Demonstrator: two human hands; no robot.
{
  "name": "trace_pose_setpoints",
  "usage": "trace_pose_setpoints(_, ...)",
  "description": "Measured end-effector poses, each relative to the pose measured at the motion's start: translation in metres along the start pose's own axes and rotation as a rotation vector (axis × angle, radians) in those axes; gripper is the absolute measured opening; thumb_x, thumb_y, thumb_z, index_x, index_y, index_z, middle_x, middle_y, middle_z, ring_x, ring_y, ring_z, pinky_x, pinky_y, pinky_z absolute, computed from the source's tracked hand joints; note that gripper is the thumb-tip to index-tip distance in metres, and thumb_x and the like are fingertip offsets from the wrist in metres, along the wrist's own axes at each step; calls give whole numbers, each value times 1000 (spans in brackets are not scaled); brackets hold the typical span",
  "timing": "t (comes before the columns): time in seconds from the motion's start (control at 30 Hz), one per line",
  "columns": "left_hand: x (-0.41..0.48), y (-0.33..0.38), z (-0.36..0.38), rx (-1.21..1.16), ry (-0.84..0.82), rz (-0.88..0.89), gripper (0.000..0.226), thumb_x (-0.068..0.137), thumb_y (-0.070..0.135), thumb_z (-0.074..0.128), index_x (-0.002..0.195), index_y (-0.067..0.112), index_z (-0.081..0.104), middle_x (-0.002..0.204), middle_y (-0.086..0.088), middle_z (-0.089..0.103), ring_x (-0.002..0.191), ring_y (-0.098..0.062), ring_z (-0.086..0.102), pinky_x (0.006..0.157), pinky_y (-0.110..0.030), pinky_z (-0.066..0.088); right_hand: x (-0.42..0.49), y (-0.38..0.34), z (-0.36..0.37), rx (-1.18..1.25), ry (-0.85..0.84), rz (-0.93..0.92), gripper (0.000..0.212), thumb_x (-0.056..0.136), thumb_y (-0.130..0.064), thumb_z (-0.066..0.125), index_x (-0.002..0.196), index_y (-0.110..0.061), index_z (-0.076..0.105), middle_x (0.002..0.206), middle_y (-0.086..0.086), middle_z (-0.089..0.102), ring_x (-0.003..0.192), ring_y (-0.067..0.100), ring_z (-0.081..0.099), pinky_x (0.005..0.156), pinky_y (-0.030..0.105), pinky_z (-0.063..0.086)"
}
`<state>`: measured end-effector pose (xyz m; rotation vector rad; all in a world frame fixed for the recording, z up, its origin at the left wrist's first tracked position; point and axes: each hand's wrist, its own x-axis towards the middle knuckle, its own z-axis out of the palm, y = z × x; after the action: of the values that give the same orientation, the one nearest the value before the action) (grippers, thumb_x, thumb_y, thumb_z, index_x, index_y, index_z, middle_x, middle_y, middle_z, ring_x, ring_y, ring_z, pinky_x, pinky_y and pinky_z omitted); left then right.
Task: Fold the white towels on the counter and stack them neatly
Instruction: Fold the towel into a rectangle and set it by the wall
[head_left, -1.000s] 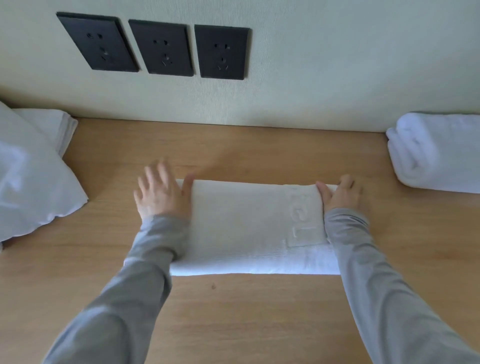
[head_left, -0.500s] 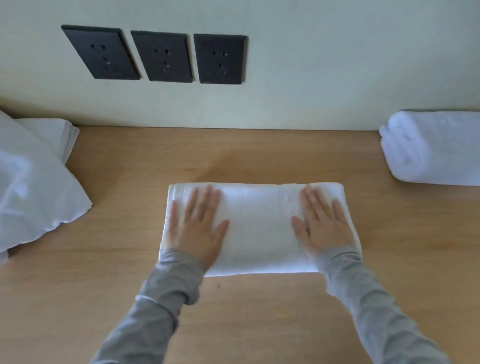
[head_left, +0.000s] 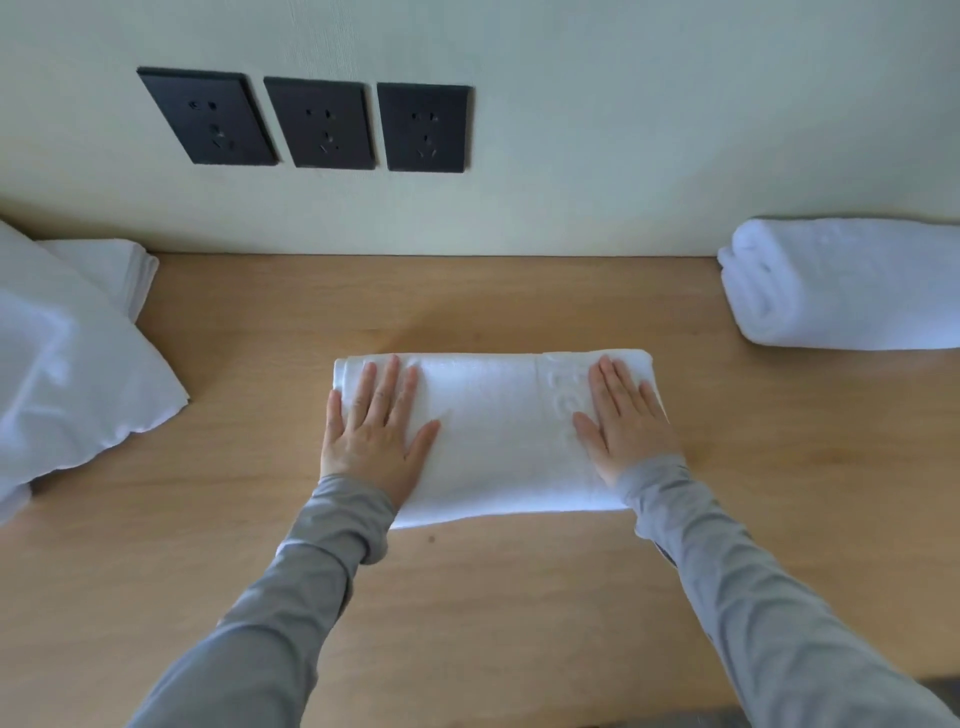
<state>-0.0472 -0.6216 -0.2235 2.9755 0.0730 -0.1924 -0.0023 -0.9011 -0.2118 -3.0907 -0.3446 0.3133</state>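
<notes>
Head view: counter (head_left: 519, 613), with a folded towel (head_left: 498, 441) pressed flat at its middle.
Loose white linen (head_left: 78, 374) heaps at the counter's left end, a folded stack (head_left: 841, 286) sits at the right end against the wall, and the towel I am working lies between them, well apart from both. My left grip (head_left: 371, 436) and right grip (head_left: 628, 431) press on its two ends, fingers straight and spread, clamped on nothing. The risk, as I judge it: lifting by one end would let the layers slide and the fold spring open, and a careless set-down could land it askew on the stack or tip it.
</notes>
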Motion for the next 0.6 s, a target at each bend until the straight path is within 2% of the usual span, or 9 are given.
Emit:
trace_pose_setpoints(0.07, -8, 9, -10, -25, -19, -15, 62, 96, 49, 20, 150, 24, 3, 159, 4, -5, 146, -18, -8, 117, -45, -5, -10, -8, -12, 101, -14, 20, 58, 99, -34, 30, 147, -6, 14, 157, 8, 10, 145, 20, 6, 118, 35, 6)
trace_pose_setpoints(0.13, -21, 22, -21, -151, 47, -14, 56, 98, 35, 37, 148, 14, 23, 158, -7, 11, 146, -25, 5, 118, -44, -1, -27, -19, -25, 292, 113, 60, 49, 95, -22, 44, 138, 0, 36, 145, 16, 36, 135, 28, 30, 112, 37, 24)
trace_pose_setpoints(0.23, -56, 53, -27, -533, 338, -63, 36, 86, 14, 63, 119, 1, 57, 122, -20, 53, 113, -35, 50, 99, -47, 40, -62, -39, -28, 537, 415, 173, 15, 87, -12, 58, 98, -1, 59, 96, 12, 60, 92, 30, 53, 80, 37, 43)
trace_pose_setpoints(0.3, -79, 67, -23, -842, 368, -361, 24, 81, 17, 71, 99, 3, 61, 93, -10, 55, 79, -21, 54, 78, -40, 49, -86, -45, -19, 748, 402, 431, 15, 88, -20, 59, 80, -9, 55, 71, 3, 54, 72, 27, 53, 65, 34, 43)
trace_pose_setpoints(0.37, -91, 74, -19, -1256, 122, -842, 26, 80, 31, 73, 85, 9, 59, 75, -5, 54, 61, -15, 50, 65, -31, 47, -101, -47, -8, 1141, 252, 834, 22, 86, -31, 63, 80, -12, 54, 67, 6, 58, 69, 28, 58, 63, 39, 50)
trace_pose_setpoints(0.4, -93, 76, -16, -1487, -29, -1049, 32, 78, 38, 73, 83, 10, 59, 74, -7, 55, 62, -16, 53, 64, -29, 47, -104, -46, -3, 1394, 160, 1025, 24, 85, -33, 65, 86, -11, 55, 72, 10, 61, 71, 28, 62, 64, 41, 54)
trace_pose_setpoints(0.47, -91, 75, -14, -1901, -231, -1259, 59, 75, 48, 72, 112, 5, 57, 109, -13, 59, 99, -23, 60, 88, -31, 48, -104, -43, 4, 1806, 10, 1227, 38, 83, -34, 66, 104, -4, 54, 91, 17, 63, 94, 29, 63, 78, 45, 54)
trace_pose_setpoints(0.53, -85, 71, -17, -2042, -206, -1276, 86, 71, 53, 72, 135, 6, 42, 138, -10, 46, 127, -23, 46, 106, -33, 37, -100, -39, 7, 1998, -31, 1253, 59, 83, -37, 66, 124, 0, 46, 118, 20, 57, 116, 31, 54, 91, 46, 49)
trace_pose_setpoints(0.6, -71, 65, -23, -2075, -163, -1252, 85, 71, 56, 71, 134, 7, 42, 139, -8, 46, 127, -22, 46, 107, -34, 36, -90, -38, 2, 2067, -5, 1231, 67, 82, -42, 65, 130, -1, 41, 132, 18, 49, 123, 29, 48, 94, 45, 46)
